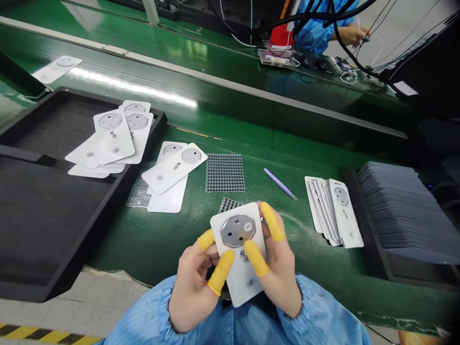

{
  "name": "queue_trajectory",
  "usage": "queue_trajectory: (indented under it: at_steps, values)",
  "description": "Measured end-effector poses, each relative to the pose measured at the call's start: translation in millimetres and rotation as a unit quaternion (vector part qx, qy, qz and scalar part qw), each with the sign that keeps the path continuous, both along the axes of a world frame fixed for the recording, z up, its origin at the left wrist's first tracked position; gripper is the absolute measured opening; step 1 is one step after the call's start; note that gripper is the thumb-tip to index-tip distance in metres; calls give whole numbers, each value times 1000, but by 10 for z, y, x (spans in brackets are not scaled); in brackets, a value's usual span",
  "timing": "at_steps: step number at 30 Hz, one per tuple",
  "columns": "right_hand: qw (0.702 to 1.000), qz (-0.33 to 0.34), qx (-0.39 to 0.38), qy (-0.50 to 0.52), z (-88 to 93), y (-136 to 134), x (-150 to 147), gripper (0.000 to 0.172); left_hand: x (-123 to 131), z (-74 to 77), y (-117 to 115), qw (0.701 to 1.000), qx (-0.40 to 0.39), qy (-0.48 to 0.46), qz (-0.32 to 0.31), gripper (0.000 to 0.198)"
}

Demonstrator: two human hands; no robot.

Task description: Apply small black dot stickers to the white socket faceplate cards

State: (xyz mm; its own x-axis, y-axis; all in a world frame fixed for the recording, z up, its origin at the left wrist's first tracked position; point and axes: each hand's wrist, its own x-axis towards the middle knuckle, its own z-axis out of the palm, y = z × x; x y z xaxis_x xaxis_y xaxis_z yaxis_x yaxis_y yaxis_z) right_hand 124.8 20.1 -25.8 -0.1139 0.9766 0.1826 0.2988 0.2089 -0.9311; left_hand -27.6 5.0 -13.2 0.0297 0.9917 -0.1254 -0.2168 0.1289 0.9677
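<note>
A white phone back cover (247,275) with a silver octagonal camera plate and several dark holes is held up in front of me, slightly tilted. My left hand (199,280) grips its left edge, thumb on the front and fingers behind. My right hand (278,263) pinches the right side, thumb below the camera plate, index finger raised by the top right corner. Yellow finger cots cover the thumbs and index fingers. A tiny dark piece shows near the right index finger, too small to name. Just beyond the cover lies a small sheet of black dots (230,205), partly hidden.
A larger dotted sheet (225,173) and purple tweezers (280,184) lie on the green bench. White covers (174,168) are piled left, more (113,139) on a black tray (32,215). A fanned stack (334,211) stands right, beside a tray of grey sheets (406,211). Across sits a co-worker's hand (350,36).
</note>
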Motion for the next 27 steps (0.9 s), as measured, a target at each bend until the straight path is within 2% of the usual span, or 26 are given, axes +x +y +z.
queue_trajectory:
  at_steps: [3,5,8,12,15,20,22,24,27]
  values:
    - [987,25,-116,104,52,26,-36,37,-53,2,44,999,36,-4,6,25]
    - [981,33,-129,145,89,34,-66,29,-93,1,85,998,58,25,19,19]
    - [973,42,-139,178,106,36,-103,30,-103,11,146,996,55,69,22,2]
    - [977,12,-133,164,19,35,-96,29,-25,21,190,995,25,97,8,20]
    - [984,-27,-106,140,-47,44,-38,29,6,-2,206,994,1,106,1,25]
    - [975,-2,-163,152,-67,23,14,27,32,-57,162,988,34,143,-39,35]
    - [968,-12,-193,158,-95,-6,0,33,88,-88,122,973,70,218,-27,36]
    - [964,-30,-209,160,-121,-17,26,38,134,-105,124,943,107,314,-29,33]
    - [970,-104,-196,102,-73,76,318,39,50,-74,333,898,129,416,-69,26]
